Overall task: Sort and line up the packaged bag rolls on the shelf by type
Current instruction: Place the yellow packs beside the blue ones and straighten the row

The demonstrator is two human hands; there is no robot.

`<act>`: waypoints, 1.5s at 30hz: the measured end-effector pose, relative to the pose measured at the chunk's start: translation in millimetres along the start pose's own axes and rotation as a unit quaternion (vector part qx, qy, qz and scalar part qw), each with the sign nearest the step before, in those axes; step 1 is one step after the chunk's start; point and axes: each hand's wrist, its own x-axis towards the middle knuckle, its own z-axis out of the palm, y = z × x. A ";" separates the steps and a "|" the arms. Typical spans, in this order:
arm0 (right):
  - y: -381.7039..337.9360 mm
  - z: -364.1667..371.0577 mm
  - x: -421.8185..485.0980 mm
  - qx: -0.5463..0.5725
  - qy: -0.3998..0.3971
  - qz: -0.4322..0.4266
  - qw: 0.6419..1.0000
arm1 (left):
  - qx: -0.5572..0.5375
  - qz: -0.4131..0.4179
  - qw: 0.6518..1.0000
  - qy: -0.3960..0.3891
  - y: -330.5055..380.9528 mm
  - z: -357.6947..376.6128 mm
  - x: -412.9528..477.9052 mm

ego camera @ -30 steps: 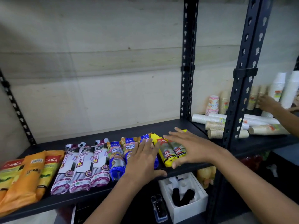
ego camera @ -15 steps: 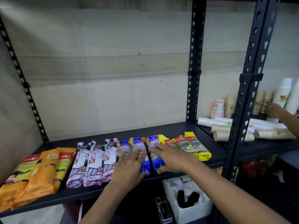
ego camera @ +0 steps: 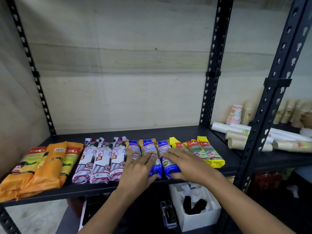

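Bag-roll packs lie in a row along the front of a black shelf [ego camera: 168,132]. From the left: three orange packs [ego camera: 49,164], three white-and-purple drawstring packs [ego camera: 99,159], three blue single-handle packs [ego camera: 148,149], then three yellow packs [ego camera: 204,151]. My left hand [ego camera: 138,168] lies flat, fingers spread, over the left and middle blue packs. My right hand [ego camera: 184,164] rests flat on the right blue pack, its thumb at the pack's front end and its fingers reaching the nearest yellow pack. Neither hand lifts anything.
Black slotted uprights [ego camera: 211,78] frame the bay. To the right, stacks of paper cups [ego camera: 236,137] lie and stand on a neighbouring shelf, where another person's hand [ego camera: 306,119] shows. Below the shelf sits a white box [ego camera: 195,215].
Both hands slid left from the yellow packs onto the blue packs, which now lie tighter side by side. The camera moved closer and a little left.
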 end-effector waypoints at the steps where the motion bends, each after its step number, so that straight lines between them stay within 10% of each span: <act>1: 1.6 0.9 0.8 -0.001 0.005 -0.006 1.000 | 0.000 0.007 1.000 0.006 -0.1 -0.2 0.7; 45: 14.5 44.1 28.4 -0.069 0.063 0.007 0.996 | 0.031 0.040 0.997 -0.054 8.4 -1.4 18.4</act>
